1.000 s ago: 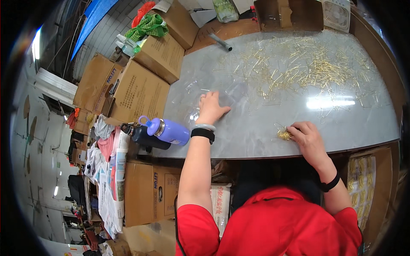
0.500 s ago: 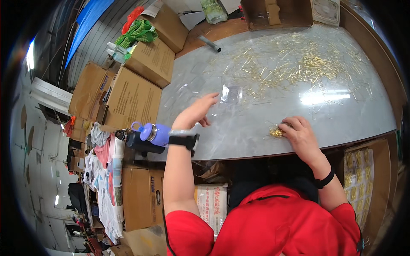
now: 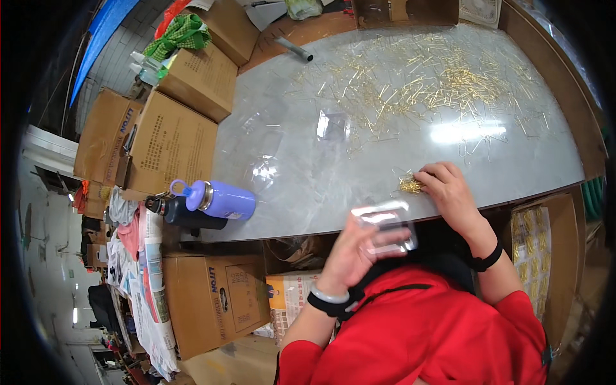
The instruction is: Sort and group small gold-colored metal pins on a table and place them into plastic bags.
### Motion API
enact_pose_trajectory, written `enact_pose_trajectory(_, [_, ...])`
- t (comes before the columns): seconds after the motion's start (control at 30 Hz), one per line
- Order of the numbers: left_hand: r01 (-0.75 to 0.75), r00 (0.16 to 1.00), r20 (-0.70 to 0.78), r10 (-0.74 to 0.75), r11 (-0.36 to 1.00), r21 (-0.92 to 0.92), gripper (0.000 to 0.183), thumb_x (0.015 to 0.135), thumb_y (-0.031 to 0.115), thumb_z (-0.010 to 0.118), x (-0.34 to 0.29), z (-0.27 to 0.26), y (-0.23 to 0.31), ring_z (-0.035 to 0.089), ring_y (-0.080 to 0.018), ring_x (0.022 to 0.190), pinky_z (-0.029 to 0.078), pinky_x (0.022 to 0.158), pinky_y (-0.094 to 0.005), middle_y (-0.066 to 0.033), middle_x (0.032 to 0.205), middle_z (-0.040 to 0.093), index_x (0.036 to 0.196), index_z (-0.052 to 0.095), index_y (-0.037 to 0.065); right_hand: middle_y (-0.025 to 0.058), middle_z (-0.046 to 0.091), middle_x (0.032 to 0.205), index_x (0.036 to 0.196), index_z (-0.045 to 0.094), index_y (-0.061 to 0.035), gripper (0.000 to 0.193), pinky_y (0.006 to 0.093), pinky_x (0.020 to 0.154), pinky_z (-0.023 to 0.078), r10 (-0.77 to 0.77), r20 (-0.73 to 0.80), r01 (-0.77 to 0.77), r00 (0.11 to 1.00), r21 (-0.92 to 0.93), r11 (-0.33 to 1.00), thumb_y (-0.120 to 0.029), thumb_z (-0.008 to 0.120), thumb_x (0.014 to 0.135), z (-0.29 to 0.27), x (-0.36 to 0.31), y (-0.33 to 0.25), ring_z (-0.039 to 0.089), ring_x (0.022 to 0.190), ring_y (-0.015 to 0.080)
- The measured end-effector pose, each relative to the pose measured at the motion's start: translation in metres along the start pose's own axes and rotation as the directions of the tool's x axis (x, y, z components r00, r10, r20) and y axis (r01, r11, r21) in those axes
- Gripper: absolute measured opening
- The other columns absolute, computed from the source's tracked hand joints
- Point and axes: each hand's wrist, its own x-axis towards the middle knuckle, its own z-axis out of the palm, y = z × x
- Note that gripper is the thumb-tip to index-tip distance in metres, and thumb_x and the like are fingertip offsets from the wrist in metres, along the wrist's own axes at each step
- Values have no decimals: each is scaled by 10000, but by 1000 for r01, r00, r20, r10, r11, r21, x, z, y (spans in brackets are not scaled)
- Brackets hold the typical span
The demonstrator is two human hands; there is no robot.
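Observation:
My left hand [image 3: 351, 256], a little blurred, is closed on a small clear plastic blister tray [image 3: 403, 217] by the table's front edge. To its right, my right hand [image 3: 451, 197] pinches a small bunch of gold wire hooks [image 3: 409, 183] at its fingertips, low over the grey tabletop [image 3: 308, 186]. Toward the far right lies a wide, loose heap of similar gold wire hooks [image 3: 471, 82]. More clear plastic trays lie on the left of the table, and one clear tray [image 3: 332, 126] sits near its middle.
A purple bottle [image 3: 228, 200] and a black bottle [image 3: 186, 213] lie at the table's left front corner. Cardboard boxes [image 3: 173, 138] line the left side. A grey tube [image 3: 295, 49] lies at the back. Below right, an open carton [image 3: 558, 256] holds filled clear packs [image 3: 531, 256].
My left hand has come back from over the table toward my body and now carries a clear blister tray. My right hand stays with the gold hooks. The view has shifted slightly.

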Motion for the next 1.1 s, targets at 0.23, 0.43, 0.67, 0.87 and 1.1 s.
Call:
enact_pose_trajectory(0.23, [319, 941, -89, -328, 942, -104, 374, 1039, 47, 415, -8, -37, -42, 567, -393, 1262, 505, 1041, -568, -256, 1425, 468, 1406, 349, 25, 71, 637, 1096, 1091, 668, -62, 326, 394, 933, 486, -46, 74, 44, 996, 23, 999, -26, 679, 767, 2, -4, -20, 582, 1054, 288])
enact_pose_trajectory(0.43, [235, 971, 26, -239, 921, -309, 520, 931, -22, 395, -4, -40, -41, 467, -389, 1346, 366, 1145, -576, -242, 1444, 447, 1447, 330, 2, 83, 613, 1129, 1123, 653, -61, 356, 401, 928, 487, -103, 139, 94, 985, 69, 993, -25, 628, 770, 2, -13, -43, 574, 1056, 297])
enact_pose_trajectory(0.67, [156, 988, 57, -147, 963, -218, 602, 928, -63, 463, -23, -36, -50, 452, -314, 1370, 340, 1179, -548, -183, 1454, 428, 1496, 285, 23, 82, 617, 1125, 1129, 671, -53, 346, 380, 928, 473, -208, 257, 146, 944, 239, 960, -86, 627, 788, -2, -44, -73, 575, 1040, 273])
enact_pose_trajectory(0.87, [-43, 995, 102, 15, 961, 273, 693, 960, -56, 571, -20, -7, -28, 435, -243, 1379, 385, 1160, -420, -126, 1526, 343, 1545, 212, 36, 91, 638, 1147, 1201, 660, -50, 432, 396, 912, 499, -196, 122, 159, 973, 264, 951, -29, 657, 769, -14, -29, -63, 595, 1033, 290])
enact_pose_trajectory(1.1, [-228, 964, 140, 225, 436, 870, 679, 971, 54, 611, 53, -14, -3, 478, -330, 1333, 426, 1102, -417, -205, 1493, 382, 1533, 239, -25, 104, 650, 1180, 1164, 677, -50, 406, 406, 943, 515, -94, -3, 94, 996, 74, 993, 14, 641, 765, -5, 4, -25, 600, 1089, 319])
